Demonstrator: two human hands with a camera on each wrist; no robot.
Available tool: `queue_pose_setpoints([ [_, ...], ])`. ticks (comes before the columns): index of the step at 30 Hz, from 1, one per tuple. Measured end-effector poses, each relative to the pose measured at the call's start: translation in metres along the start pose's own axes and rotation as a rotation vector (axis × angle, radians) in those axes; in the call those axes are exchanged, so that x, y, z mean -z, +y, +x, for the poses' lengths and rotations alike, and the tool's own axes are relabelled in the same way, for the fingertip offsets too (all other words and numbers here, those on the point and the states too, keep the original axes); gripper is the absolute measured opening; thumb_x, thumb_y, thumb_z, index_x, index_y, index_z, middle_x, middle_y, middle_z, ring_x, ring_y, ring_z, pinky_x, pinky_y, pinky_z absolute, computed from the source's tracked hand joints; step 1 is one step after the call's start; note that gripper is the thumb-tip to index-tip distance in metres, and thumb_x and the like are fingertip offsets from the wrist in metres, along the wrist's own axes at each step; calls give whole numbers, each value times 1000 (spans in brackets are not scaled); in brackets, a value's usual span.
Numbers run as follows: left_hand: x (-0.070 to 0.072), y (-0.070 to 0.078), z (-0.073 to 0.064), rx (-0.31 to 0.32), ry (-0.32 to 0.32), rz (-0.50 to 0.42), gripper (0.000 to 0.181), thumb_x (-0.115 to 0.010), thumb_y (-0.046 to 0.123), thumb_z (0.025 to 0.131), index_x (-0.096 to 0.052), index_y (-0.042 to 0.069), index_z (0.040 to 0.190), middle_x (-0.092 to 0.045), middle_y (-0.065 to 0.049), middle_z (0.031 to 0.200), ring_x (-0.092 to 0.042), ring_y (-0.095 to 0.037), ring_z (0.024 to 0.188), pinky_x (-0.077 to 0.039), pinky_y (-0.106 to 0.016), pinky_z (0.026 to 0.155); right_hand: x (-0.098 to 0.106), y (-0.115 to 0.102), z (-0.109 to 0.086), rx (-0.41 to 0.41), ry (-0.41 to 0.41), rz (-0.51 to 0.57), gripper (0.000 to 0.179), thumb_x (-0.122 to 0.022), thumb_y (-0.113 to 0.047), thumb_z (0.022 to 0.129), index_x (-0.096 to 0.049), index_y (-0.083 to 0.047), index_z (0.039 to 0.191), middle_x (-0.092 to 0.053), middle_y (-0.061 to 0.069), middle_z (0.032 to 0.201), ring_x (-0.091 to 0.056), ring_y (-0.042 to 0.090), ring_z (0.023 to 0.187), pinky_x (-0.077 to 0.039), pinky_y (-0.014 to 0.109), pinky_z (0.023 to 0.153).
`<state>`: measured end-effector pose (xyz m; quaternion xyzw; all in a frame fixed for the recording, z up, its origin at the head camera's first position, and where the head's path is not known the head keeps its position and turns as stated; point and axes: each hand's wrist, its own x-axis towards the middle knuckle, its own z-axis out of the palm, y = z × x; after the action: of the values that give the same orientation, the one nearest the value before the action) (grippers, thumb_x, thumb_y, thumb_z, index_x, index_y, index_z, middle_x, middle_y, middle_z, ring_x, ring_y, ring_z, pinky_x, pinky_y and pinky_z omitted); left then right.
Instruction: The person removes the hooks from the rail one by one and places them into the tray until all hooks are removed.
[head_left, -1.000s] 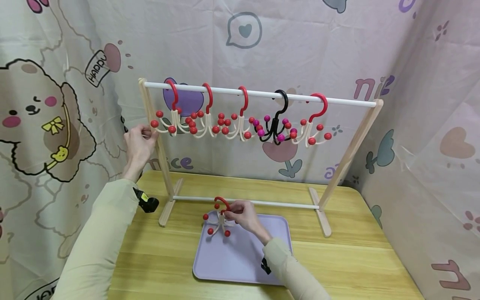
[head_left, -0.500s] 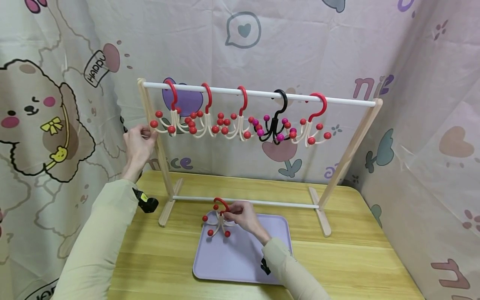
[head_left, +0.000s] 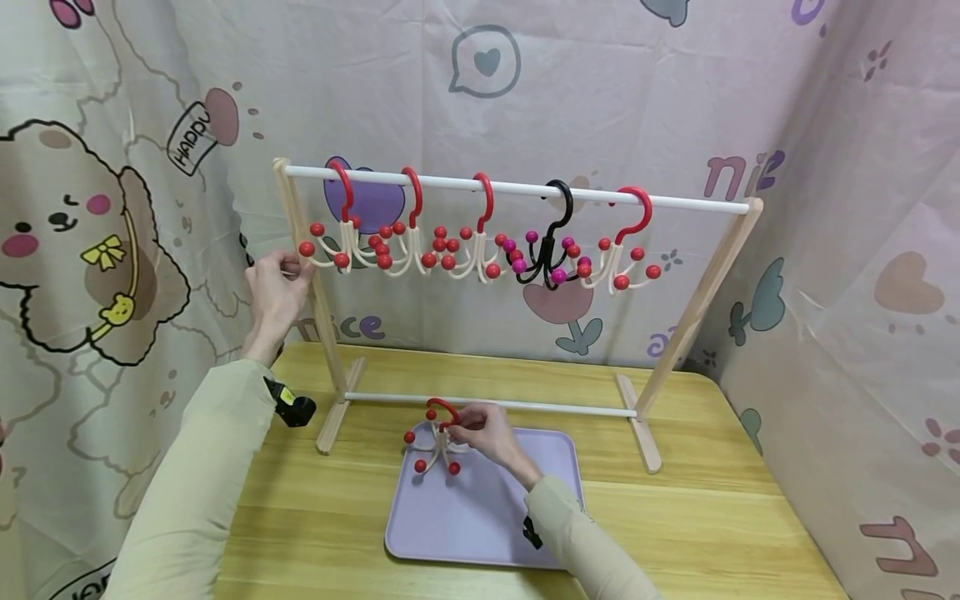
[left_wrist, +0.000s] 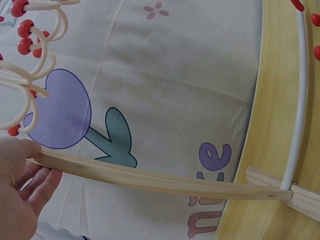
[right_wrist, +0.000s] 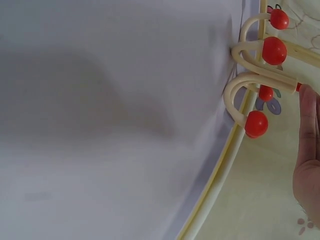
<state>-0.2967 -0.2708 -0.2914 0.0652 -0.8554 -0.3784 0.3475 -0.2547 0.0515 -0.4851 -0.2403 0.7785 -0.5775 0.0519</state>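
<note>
Barely anything's moved since a second ago, just a tiny shift in the head view. Yellow wood-grain surface holds a pale wooden rack with white rods, plus a flat lilac rectangular tray. Five ball-tipped hooks, four cream-and-red, one black-and-magenta, hang up top. Left grip pinches the rack's left post; right grip pinches a cream-and-red ball-tipped hanger at the tray's far left corner.

The right hand's fingers hold a red-hooked hanger.
</note>
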Motion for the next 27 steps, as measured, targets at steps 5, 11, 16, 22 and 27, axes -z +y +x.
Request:
queue_pose_setpoints([
  [5,0,0,-1,0,0,1,28,-59,14,98,-67,-10,109,-72,-29,107,-66,-37,97,-37,-22,77,0,0,-1,2,-7,-17,15,-72,-3,89,-73,5,101,-77,23,94,-74,15,77,-60,28,69],
  [11,0,1,-1,2,-5,4,28,-58,15,98,-66,-10,110,-71,-29,108,-65,-38,97,-39,-26,80,1,1,-2,-8,-9,-40,21,-74,-5,88,-71,4,106,-77,23,93,-76,25,79,-62,42,71],
  [16,1,1,-1,-1,-2,7,29,-59,16,98,-66,-10,109,-71,-29,107,-65,-39,98,-41,-33,84,5,-1,-4,-31,-10,-33,28,-76,-9,88,-69,3,113,-76,24,94,-75,31,75,-61,44,69],
  [22,1,0,0,9,-8,6,30,-59,16,98,-66,-9,111,-71,-29,108,-65,-38,98,-40,-27,79,13,-3,-6,24,18,-56,28,-76,-10,88,-71,2,114,-74,22,88,-70,22,67,-59,32,62],
  [27,2,1,-2,6,-11,14,31,-58,18,99,-66,-9,111,-71,-28,108,-65,-36,95,-37,-22,75,24,-9,-7,76,59,-106,29,-76,-10,88,-70,2,114,-71,17,83,-59,3,65,-50,18,59],
])
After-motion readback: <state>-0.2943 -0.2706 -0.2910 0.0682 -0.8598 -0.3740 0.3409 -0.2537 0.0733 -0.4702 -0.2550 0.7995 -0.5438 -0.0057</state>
